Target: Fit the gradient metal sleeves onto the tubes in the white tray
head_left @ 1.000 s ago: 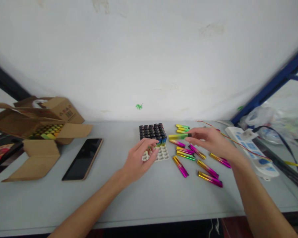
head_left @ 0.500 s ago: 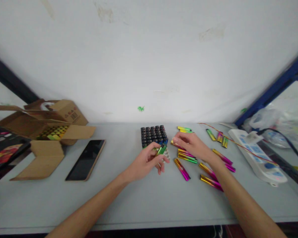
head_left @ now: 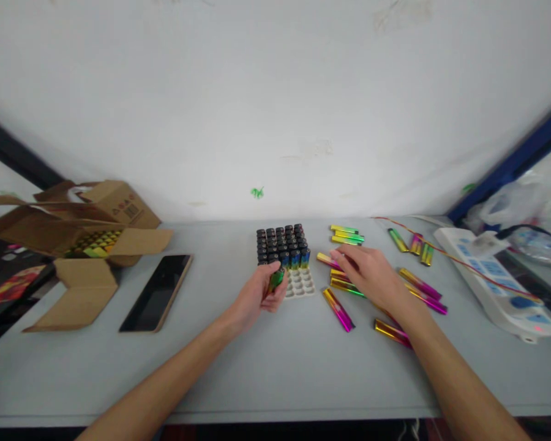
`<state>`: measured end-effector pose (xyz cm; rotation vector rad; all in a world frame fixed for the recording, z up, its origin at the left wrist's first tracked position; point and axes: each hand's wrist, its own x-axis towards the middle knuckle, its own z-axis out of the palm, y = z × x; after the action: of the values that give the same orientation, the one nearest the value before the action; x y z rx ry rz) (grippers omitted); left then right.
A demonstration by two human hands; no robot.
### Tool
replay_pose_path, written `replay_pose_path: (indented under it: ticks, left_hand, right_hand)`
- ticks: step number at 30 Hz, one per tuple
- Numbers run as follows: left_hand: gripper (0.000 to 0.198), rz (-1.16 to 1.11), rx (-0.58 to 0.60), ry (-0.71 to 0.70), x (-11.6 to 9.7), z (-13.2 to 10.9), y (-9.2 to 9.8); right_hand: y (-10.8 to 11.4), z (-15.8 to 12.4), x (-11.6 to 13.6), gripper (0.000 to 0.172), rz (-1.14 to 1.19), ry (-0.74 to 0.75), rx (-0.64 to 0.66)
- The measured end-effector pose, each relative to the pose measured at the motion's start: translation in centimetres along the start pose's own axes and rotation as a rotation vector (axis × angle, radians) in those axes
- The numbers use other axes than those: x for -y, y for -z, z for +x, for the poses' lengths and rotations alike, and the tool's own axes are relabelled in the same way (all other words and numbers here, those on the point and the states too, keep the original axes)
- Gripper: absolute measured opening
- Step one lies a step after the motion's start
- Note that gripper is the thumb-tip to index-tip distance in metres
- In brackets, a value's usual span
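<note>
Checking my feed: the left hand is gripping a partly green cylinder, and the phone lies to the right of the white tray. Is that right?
Not quite: the head view shows the phone to the left of the white tray. The left hand does grip a partly green cylinder.

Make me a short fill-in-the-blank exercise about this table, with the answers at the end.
1. The ____ hand holds a green-ended tube.
2. The standing tubes in the tray have ____ tops.
3. The phone lies ____ the open box and the tray.
4. The white power strip is toward the ____ end of the table.

Missing words: left; black; between; right.
</note>
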<state>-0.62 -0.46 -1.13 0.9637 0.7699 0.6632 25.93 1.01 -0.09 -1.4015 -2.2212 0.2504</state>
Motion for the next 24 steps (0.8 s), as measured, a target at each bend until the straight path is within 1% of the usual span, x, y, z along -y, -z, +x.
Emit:
replay_pose_path:
  ticks: [4, 10, 13, 17, 19, 22, 24]
  left_hand:
    - [0.046, -0.053, -0.02, 0.038, 0.1, -0.1, 0.0]
    - [0.041, -0.061, -0.075, 0.009, 0.3, -0.1, 0.0]
    - [0.041, -0.057, -0.084, 0.01, 0.2, 0.0, -0.1]
    - [0.048, -0.064, -0.061, 0.021, -0.5, -0.2, -0.4]
    - [0.046, -0.012, -0.062, -0.05, -1.0, -0.6, -0.8]
    - [0.035, 0.131, -0.079, -0.233, -1.9, -1.3, -1.1]
    - [0.032, 0.213, -0.105, -0.35, -2.5, -1.7, -1.1]
  right_hand:
    - [-0.2, 0.1, 0.3, 0.042, 0.02, 0.008, 0.035]
    - [-0.4, 0.1, 0.6, 0.044, 0.028, -0.006, 0.026]
    - [-0.4, 0.1, 0.6, 0.044, 0.027, -0.007, 0.027]
    - [-0.4, 0.2, 0.6, 0.043, 0.009, 0.003, 0.03]
    - [-0.4, 0.2, 0.6, 0.042, 0.007, 0.001, 0.026]
    - [-0.5, 0.2, 0.4, 0.042, 0.009, -0.004, 0.028]
    - [-0.6, 0.2, 0.2, 0.041, 0.007, 0.006, 0.039]
